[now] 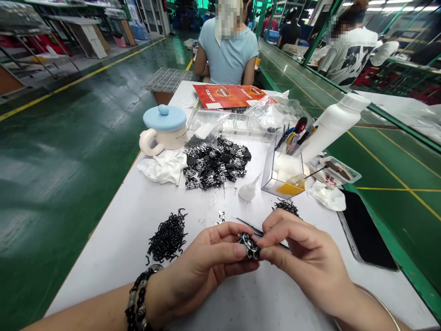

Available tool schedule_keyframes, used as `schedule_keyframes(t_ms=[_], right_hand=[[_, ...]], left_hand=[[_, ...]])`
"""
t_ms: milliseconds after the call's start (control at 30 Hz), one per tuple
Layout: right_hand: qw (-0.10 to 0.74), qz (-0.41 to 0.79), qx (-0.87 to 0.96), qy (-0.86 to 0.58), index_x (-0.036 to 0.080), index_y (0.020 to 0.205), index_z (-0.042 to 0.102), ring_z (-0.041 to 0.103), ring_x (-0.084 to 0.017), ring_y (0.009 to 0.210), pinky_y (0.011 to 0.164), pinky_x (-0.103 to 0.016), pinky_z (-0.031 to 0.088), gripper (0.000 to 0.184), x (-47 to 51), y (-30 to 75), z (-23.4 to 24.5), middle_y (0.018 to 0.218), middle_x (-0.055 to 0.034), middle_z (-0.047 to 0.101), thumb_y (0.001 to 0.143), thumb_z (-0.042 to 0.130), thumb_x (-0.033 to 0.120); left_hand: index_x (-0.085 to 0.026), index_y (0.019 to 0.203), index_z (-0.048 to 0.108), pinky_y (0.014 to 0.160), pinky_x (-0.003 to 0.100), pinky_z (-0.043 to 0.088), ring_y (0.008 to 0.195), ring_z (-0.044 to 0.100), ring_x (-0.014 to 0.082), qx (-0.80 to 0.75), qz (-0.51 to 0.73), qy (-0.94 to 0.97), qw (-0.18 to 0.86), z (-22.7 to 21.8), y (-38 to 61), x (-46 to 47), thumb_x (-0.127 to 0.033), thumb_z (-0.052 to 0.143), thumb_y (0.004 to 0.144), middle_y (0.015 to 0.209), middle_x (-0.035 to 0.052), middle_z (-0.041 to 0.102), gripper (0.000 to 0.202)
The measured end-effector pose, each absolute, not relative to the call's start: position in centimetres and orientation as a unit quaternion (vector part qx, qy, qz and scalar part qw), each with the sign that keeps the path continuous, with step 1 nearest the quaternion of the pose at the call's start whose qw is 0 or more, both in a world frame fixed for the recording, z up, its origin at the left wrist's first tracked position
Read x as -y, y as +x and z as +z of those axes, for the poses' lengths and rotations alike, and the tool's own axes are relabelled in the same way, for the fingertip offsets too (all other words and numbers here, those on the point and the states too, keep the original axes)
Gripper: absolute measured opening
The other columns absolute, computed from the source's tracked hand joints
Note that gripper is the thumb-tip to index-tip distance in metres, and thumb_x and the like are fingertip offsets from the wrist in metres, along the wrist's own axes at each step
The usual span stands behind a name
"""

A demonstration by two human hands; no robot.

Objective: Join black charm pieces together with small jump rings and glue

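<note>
From the head view, held a small black-and-silver part (248, 245) above the white table (117, 239), out in front and between both hands. Clamped it in the left hand (203, 264), thumb across the near face, fingers behind and below. Had the right hand (305, 253) at the part's right end, thumb and forefinger close together and touching that edge; could not fairly tell, at such a small size, whether pinching the part itself or some tiny piece against it. Saw the long axis slanting from upper left to lower right, from left fingers toward right fingertips, and more of the part covered by the left hand. Noted a thin pointed tool (248, 225) just beyond, partly hidden by the right fingers. Noted also a heap of bent black pieces (167, 236) beyond the left hand, and a phone (370, 232) to the right.
</note>
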State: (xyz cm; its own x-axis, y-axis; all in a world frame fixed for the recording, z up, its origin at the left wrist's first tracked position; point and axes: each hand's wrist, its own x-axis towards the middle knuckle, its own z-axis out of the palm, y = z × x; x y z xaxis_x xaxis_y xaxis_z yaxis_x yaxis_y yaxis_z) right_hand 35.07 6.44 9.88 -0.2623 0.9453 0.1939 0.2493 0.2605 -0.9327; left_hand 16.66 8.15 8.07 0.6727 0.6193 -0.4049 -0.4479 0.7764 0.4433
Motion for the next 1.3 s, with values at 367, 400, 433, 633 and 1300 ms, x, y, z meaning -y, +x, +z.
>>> schedule_keyframes(t_ms=[367, 400, 433, 633, 1300], right_hand=[[0.448, 0.403, 0.660, -0.448, 0.025, 0.090, 0.068, 0.057, -0.007, 0.074, 0.064, -0.017, 0.049, 0.015, -5.8, 34.5, 8.8, 0.079, -0.0009, 0.057, 0.083, 0.059, 0.015], [0.446, 0.403, 0.663, -0.447, 0.025, 0.092, 0.067, 0.056, -0.007, 0.074, 0.063, -0.017, 0.049, 0.016, -5.8, 34.5, 8.8, 0.080, -0.0009, 0.056, 0.084, 0.058, 0.015], [0.444, 0.402, 0.665, -0.446, 0.026, 0.093, 0.067, 0.056, -0.007, 0.074, 0.063, -0.017, 0.048, 0.017, -5.7, 34.5, 8.8, 0.080, -0.0007, 0.055, 0.085, 0.057, 0.015], [0.445, 0.383, 0.676, -0.446, 0.028, 0.096, 0.065, 0.055, -0.007, 0.075, 0.062, -0.017, 0.048, 0.022, -5.5, 34.5, 8.7, 0.082, -0.0008, 0.054, 0.085, 0.055, 0.012], [0.456, 0.303, 0.717, -0.432, 0.024, 0.099, 0.063, 0.050, -0.009, 0.077, 0.063, -0.021, 0.046, 0.024, -5.5, 34.7, 8.5, 0.082, -0.0026, 0.047, 0.082, 0.056, 0.008]], left_hand=[[-0.011, 0.092, 0.065, 0.082, 0.024, 0.052, 0.080, 0.064, 0.0109, -0.284, 0.306, 0.135, 0.899, 8.2, 16.6, -8.1, -0.013, 0.071, 0.072, 0.087, 0.0054, 0.067, 0.022], [-0.010, 0.092, 0.065, 0.082, 0.024, 0.052, 0.080, 0.064, 0.0109, -0.283, 0.309, 0.136, 0.898, 8.2, 16.6, -8.1, -0.013, 0.071, 0.072, 0.087, 0.0053, 0.067, 0.021], [-0.010, 0.092, 0.065, 0.083, 0.024, 0.052, 0.080, 0.064, 0.0108, -0.283, 0.310, 0.137, 0.897, 8.2, 16.6, -8.1, -0.012, 0.071, 0.072, 0.087, 0.0052, 0.067, 0.021], [-0.010, 0.094, 0.065, 0.084, 0.025, 0.052, 0.080, 0.065, 0.0106, -0.280, 0.306, 0.137, 0.900, 8.2, 16.5, -8.2, -0.012, 0.069, 0.074, 0.089, 0.0055, 0.067, 0.021], [-0.010, 0.096, 0.065, 0.083, 0.024, 0.052, 0.082, 0.065, 0.0118, -0.266, 0.309, 0.147, 0.901, 8.3, 16.5, -8.2, -0.011, 0.067, 0.075, 0.089, 0.0062, 0.068, 0.021]])
